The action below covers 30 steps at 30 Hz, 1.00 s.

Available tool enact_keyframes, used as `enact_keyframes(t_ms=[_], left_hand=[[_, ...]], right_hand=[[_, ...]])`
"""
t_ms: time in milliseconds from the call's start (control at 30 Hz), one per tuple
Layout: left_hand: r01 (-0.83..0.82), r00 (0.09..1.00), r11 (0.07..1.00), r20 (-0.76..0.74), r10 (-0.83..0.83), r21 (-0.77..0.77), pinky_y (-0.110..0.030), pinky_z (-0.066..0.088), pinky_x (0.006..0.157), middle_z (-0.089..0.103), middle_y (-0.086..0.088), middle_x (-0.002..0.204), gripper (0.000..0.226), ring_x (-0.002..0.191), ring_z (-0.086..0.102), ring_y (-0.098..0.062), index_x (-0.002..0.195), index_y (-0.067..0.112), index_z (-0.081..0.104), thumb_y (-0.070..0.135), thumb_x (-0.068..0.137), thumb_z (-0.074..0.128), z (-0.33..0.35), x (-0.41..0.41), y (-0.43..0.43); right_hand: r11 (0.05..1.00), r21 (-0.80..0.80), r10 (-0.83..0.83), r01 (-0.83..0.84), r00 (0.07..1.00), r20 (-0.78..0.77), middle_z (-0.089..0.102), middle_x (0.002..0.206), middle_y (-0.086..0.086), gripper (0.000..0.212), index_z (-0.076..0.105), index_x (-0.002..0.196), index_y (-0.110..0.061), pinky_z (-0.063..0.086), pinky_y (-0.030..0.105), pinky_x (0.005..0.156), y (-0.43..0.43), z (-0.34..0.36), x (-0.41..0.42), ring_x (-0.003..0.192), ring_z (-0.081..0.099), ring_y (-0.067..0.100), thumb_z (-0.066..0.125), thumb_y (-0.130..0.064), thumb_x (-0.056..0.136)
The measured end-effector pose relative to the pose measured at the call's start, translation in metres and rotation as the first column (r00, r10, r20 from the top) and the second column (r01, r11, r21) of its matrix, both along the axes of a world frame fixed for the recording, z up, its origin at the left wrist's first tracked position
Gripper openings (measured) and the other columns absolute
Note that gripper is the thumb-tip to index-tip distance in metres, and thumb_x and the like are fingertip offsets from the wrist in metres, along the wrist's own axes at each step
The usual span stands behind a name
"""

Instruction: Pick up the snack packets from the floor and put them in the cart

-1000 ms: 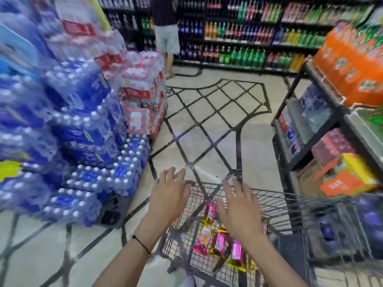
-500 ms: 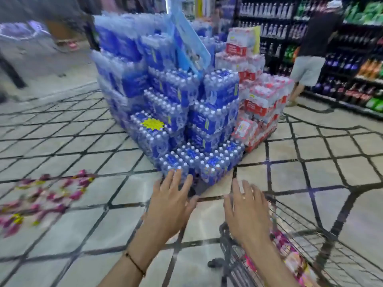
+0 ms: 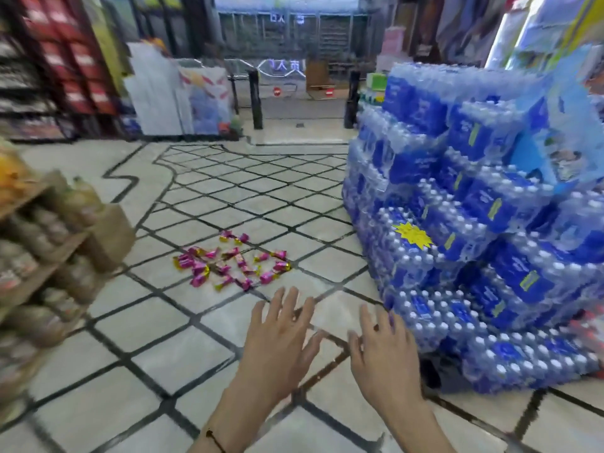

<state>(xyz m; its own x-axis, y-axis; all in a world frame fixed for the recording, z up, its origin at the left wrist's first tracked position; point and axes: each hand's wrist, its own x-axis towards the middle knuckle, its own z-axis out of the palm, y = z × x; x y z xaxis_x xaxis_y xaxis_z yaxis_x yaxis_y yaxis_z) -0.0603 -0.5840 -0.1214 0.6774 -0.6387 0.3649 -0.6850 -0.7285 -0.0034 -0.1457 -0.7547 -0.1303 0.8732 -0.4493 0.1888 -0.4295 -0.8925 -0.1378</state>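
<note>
Pink snack packets lie scattered on the tiled floor, ahead of both hands. The left hand and right hand hover empty, fingers spread, near stacked water bottle packs.

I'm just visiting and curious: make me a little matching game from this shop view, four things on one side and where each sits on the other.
Things:
1. snack packets
2. bottled water packs
3. left hand
4. cardboard box

Places:
A. stacked high at the right
B. empty, fingers spread, near the middle foreground
C. scattered on the tiled floor ahead
D. on the shelf at the left

Pairs: 1-C, 2-A, 3-B, 4-D
</note>
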Motion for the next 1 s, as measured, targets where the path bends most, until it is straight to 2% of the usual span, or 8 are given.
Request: enact_keyframes(t_ms=[133, 267, 367, 467, 533, 600, 900, 1000], left_hand=[[-0.146, 0.989, 0.987, -0.022, 0.148, 0.065, -0.058, 0.047, 0.100, 0.055, -0.012, 0.143, 0.060, 0.133, 0.050, -0.038, 0.139, 0.019, 0.054, 0.059, 0.098, 0.038, -0.001, 0.068, 0.080], [-0.255, 0.964, 0.963, -0.050, 0.260, 0.088, -0.059, 0.046, 0.102, 0.054, -0.012, 0.145, 0.062, 0.135, 0.048, -0.038, 0.140, 0.021, 0.054, 0.060, 0.097, 0.034, -0.004, 0.122, 0.136], [-0.299, 0.950, 0.950, -0.061, 0.305, 0.094, -0.058, 0.048, 0.099, 0.057, -0.012, 0.141, 0.061, 0.132, 0.052, -0.039, 0.137, 0.021, 0.057, 0.059, 0.096, 0.035, -0.010, 0.159, 0.153], [-0.321, 0.941, 0.944, -0.087, 0.328, 0.081, -0.057, 0.051, 0.095, 0.061, -0.011, 0.136, 0.060, 0.127, 0.056, -0.038, 0.135, 0.021, 0.059, 0.059, 0.094, 0.037, -0.019, 0.196, 0.151], [-0.314, 0.941, 0.947, -0.106, 0.320, 0.071, -0.055, 0.054, 0.090, 0.064, -0.009, 0.131, 0.060, 0.122, 0.060, -0.035, 0.132, 0.020, 0.062, 0.059, 0.092, 0.038, -0.028, 0.223, 0.143], [-0.299, 0.943, 0.952, -0.131, 0.306, 0.070, -0.053, 0.056, 0.084, 0.066, -0.006, 0.126, 0.060, 0.117, 0.063, -0.032, 0.128, 0.020, 0.064, 0.060, 0.089, 0.042, -0.037, 0.251, 0.132], [-0.330, 0.896, 0.931, -0.258, 0.361, 0.157, -0.044, 0.058, 0.076, 0.068, 0.001, 0.119, 0.065, 0.109, 0.067, -0.024, 0.129, 0.027, 0.058, 0.065, 0.077, 0.050, -0.042, 0.397, 0.088], [-0.361, 0.871, 0.914, -0.283, 0.402, 0.186, -0.042, 0.059, 0.077, 0.067, 0.001, 0.122, 0.071, 0.111, 0.066, -0.023, 0.133, 0.026, 0.056, 0.065, 0.073, 0.055, -0.042, 0.447, 0.076]], right_hand=[[0.991, -0.004, 0.133, -0.133, 0.991, 0.002, 0.059, 0.136, 0.010, 0.059, 0.054, 0.139, -0.020, 0.050, 0.053, 0.096, 0.066, -0.002, 0.084, 0.126, 0.053, 0.038, 0.031, -0.047, 0.092], [0.980, -0.005, 0.199, -0.199, 0.980, 0.009, 0.061, 0.136, 0.007, 0.052, 0.057, 0.139, -0.023, 0.052, 0.051, 0.093, 0.111, -0.002, 0.147, 0.126, 0.055, 0.036, 0.060, -0.043, 0.091], [0.976, 0.023, 0.217, -0.218, 0.976, 0.010, 0.063, 0.134, 0.007, 0.053, 0.060, 0.135, -0.023, 0.054, 0.051, 0.090, 0.125, -0.006, 0.188, 0.123, 0.057, 0.036, 0.068, -0.043, 0.087], [0.971, -0.003, 0.239, -0.239, 0.971, 0.017, 0.064, 0.132, 0.006, 0.047, 0.061, 0.134, -0.024, 0.055, 0.051, 0.089, 0.121, -0.013, 0.228, 0.122, 0.059, 0.035, 0.057, -0.044, 0.091], [0.966, -0.021, 0.258, -0.257, 0.965, 0.043, 0.065, 0.129, 0.008, 0.051, 0.063, 0.131, -0.022, 0.057, 0.052, 0.085, 0.112, -0.023, 0.256, 0.118, 0.061, 0.038, 0.042, -0.045, 0.091], [0.961, -0.033, 0.277, -0.276, 0.959, 0.065, 0.065, 0.127, 0.008, 0.054, 0.065, 0.129, -0.020, 0.057, 0.052, 0.081, 0.099, -0.034, 0.287, 0.115, 0.061, 0.040, 0.038, -0.046, 0.089], [0.939, -0.008, 0.344, -0.344, 0.939, 0.002, 0.067, 0.121, 0.007, 0.054, 0.066, 0.124, -0.021, 0.058, 0.051, 0.069, 0.053, -0.054, 0.453, 0.108, 0.064, 0.039, 0.037, -0.045, 0.086], [0.933, 0.005, 0.361, -0.361, 0.932, -0.035, 0.066, 0.126, 0.006, 0.047, 0.064, 0.127, -0.022, 0.058, 0.050, 0.073, 0.044, -0.059, 0.509, 0.113, 0.062, 0.038, 0.058, -0.043, 0.086]])
